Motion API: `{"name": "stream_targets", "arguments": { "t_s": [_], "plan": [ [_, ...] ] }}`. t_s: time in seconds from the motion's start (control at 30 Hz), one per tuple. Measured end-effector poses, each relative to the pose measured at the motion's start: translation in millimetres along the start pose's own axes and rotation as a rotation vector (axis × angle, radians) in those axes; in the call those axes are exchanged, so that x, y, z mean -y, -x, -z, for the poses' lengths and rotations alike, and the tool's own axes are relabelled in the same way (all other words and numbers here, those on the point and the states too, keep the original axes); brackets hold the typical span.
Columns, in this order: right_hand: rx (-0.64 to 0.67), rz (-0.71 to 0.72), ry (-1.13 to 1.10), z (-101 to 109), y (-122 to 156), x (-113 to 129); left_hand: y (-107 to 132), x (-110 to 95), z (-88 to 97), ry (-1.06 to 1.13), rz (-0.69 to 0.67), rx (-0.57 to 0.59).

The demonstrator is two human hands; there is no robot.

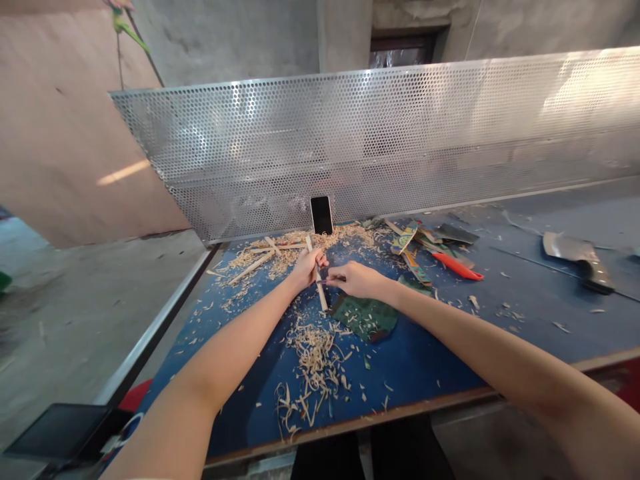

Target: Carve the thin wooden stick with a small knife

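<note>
My left hand (306,268) is closed around a pale wooden stick (323,300), which slants over the blue tabletop with its lower end toward me. Just to the right, my right hand (353,279) is closed in a pinch on a small tool with a purplish part (321,282), set against the stick below my left fingers. Its kind is mostly hidden by the fingers. Curled wood shavings (315,357) lie in a heap beneath the stick. A dark green cloth (367,317) with shavings on it lies under my right wrist.
A phone (321,215) leans on the perforated metal screen (300,147) at the back. More sticks (253,268) lie among shavings at the left. To the right are a red-handled tool (457,265), patterned strips (416,268) and a cleaver (575,257). A dark flat device (57,430) sits at lower left.
</note>
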State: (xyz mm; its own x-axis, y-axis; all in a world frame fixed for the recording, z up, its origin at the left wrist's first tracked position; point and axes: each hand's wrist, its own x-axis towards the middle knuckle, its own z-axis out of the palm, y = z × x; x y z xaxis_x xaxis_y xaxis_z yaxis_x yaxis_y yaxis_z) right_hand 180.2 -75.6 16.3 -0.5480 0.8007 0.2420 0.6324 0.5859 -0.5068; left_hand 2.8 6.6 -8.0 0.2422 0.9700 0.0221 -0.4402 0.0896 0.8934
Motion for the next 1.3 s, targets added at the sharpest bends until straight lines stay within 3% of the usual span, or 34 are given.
{"name": "stream_targets", "arguments": {
  "t_s": [0.2, 0.4, 0.5, 0.6, 0.73, 0.83, 0.93, 1.13, 1.3],
  "plan": [
    [0.234, 0.011, -0.109, 15.5, 8.2, 1.4, -0.8, 0.4, -0.5, -0.028, -0.034, -0.013],
    [-0.101, 0.040, 0.034, 8.2, 8.8, -2.5, 3.0, -2.1, -3.4, -0.062, -0.040, -0.037],
    [-0.117, 0.022, 0.190, -0.3, 4.8, -3.0, 3.8, -1.9, -4.5, -0.101, -0.044, -0.068],
    [-0.090, 0.012, 0.241, -5.4, 1.2, -3.2, 4.1, -1.4, -5.0, -0.107, -0.051, -0.083],
    [-0.031, -0.027, 0.063, -3.6, 0.6, -0.1, 4.7, -1.6, -5.5, -0.101, -0.067, -0.082],
    [0.104, -0.016, -0.070, 5.3, 5.8, 7.2, 5.7, -2.7, -6.2, -0.071, -0.078, -0.098],
    [0.217, 0.022, -0.059, 16.0, 12.2, 14.2, 6.1, -3.2, -6.6, -0.050, -0.075, -0.089],
    [-0.094, -0.001, 0.072, 11.3, 10.4, 8.6, 4.7, -2.7, -6.6, -0.074, -0.056, -0.109],
    [-0.102, -0.007, 0.242, -3.4, 2.8, -2.7, 5.3, -2.4, -7.6, -0.072, -0.020, -0.134]
  ]
}}
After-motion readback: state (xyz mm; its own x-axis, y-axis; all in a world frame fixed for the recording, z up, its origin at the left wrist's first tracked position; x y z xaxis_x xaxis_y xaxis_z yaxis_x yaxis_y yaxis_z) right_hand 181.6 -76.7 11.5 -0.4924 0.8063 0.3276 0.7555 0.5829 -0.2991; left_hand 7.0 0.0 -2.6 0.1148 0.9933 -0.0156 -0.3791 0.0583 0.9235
